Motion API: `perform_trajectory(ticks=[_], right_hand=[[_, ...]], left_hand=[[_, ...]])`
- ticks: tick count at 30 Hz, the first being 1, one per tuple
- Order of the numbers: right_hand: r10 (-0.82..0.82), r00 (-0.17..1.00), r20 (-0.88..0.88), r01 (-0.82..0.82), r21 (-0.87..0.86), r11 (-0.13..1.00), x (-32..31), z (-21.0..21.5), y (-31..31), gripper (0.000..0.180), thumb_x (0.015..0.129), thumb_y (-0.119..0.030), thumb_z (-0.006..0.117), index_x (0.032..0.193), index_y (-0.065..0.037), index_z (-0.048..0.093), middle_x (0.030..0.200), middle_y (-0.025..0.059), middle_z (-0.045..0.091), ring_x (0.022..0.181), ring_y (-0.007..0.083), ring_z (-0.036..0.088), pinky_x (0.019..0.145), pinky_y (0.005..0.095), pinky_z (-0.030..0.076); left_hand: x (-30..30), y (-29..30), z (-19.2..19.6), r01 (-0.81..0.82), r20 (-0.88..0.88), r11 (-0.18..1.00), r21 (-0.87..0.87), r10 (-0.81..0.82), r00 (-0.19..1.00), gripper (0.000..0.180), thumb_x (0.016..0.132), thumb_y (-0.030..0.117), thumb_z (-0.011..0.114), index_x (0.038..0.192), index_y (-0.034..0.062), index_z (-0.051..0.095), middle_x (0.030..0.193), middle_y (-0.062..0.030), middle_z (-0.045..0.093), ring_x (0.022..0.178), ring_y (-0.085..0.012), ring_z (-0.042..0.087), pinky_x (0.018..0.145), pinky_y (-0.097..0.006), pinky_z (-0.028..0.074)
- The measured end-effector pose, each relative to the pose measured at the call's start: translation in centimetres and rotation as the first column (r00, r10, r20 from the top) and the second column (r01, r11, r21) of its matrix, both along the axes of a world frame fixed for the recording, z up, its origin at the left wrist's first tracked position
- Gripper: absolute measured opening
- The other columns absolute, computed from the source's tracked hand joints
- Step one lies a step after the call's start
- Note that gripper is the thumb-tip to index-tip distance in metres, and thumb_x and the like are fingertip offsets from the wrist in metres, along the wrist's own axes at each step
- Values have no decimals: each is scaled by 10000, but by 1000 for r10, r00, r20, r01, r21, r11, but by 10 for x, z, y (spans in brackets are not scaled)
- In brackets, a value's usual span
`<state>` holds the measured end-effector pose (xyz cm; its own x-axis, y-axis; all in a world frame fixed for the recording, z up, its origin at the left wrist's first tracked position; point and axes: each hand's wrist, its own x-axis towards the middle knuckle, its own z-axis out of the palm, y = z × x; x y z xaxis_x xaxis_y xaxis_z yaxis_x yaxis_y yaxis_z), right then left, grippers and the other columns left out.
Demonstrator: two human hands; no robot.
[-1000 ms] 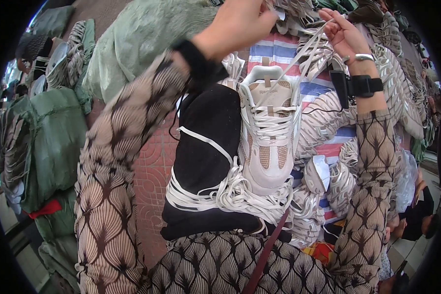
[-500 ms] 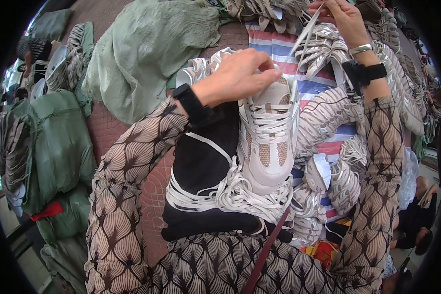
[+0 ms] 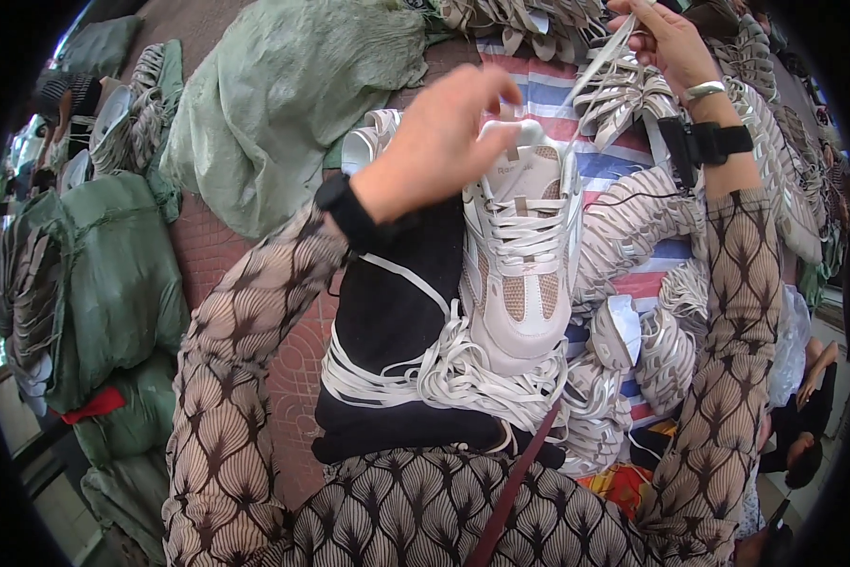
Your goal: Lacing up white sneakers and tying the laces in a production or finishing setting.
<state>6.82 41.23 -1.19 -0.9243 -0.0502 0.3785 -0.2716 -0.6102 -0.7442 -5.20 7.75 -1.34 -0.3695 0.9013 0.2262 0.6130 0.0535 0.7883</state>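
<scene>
- Holding a pale shoelace [image 3: 599,68] pinched between thumb and fingers, the right hand [image 3: 666,42] is raised beyond the white-and-beige shoe [image 3: 522,250], off to its right.
- Down and to the left of that right hand, the shoe lies with its long axis running toward the wearer's body, heel and collar at the far end, toe nearest the lap.
- Between hand and shoe, the lace slants from the right edge of the collar up to the right fingertips, looking straight and drawn tight; this slanting line appears to be the relation that counts.
- Nearer to the shoe is the left hand [image 3: 439,146], blurred, its fingers parted and nothing seen in its grasp, just to the left of the collar. Its thumb overlaps the collar in this view; whether the two touch, one cannot tell.
- Below the left hand, toward the body, black cloth [image 3: 387,307] flanks the shoe, and a heap of loose white laces [image 3: 486,378] gathers around the toe.
- Below the right hand, nested rows of similar shoes [image 3: 633,227] line a striped sheet [image 3: 600,170].
- Beyond the left hand, up and to its left, slumps a pale green sack [image 3: 288,113].
</scene>
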Motion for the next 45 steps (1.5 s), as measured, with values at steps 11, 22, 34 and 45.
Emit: perform_trajectory(ticks=[11, 22, 34, 45], right_hand=[[-505, 809, 301, 43, 826, 562, 24, 10, -195, 220, 901, -234, 590, 904, -21, 647, 610, -17, 510, 550, 81, 504, 535, 242, 422], [-474, 858, 196, -151, 980, 132, 27, 34, -217, 201, 714, -173, 647, 826, -17, 591, 614, 99, 506, 557, 237, 515, 547, 356, 409], [-433, 897, 92, -126, 991, -50, 22, 31, -220, 165, 724, -93, 579, 862, -7, 603, 724, 200, 611, 707, 380, 607, 635, 430, 473], [-438, 894, 88, -113, 993, -31, 22, 28, -220, 136, 734, -107, 570, 808, 7, 576, 694, 199, 597, 682, 379, 598, 614, 433, 455]], left_hand=[[29, -48, 3, 222, -386, 967, -122, -252, 887, 120, 745, 98, 676, 795, 42, 582, 905, -112, 530, 871, -299, 515, 739, -398, 387], [22, -59, 4, 201, -675, 966, -165, -259, 691, 107, 711, 86, 615, 743, 70, 514, 663, -76, 554, 632, -253, 581, 660, -366, 390], [31, -58, 4, 186, -326, 973, -133, -220, 919, 108, 724, 114, 591, 800, 41, 571, 763, -125, 592, 689, -278, 600, 624, -378, 428], [0, -60, 8, 290, -277, 929, -228, -347, 896, 109, 695, 139, 706, 756, 67, 651, 832, -89, 612, 801, -271, 590, 720, -371, 460]])
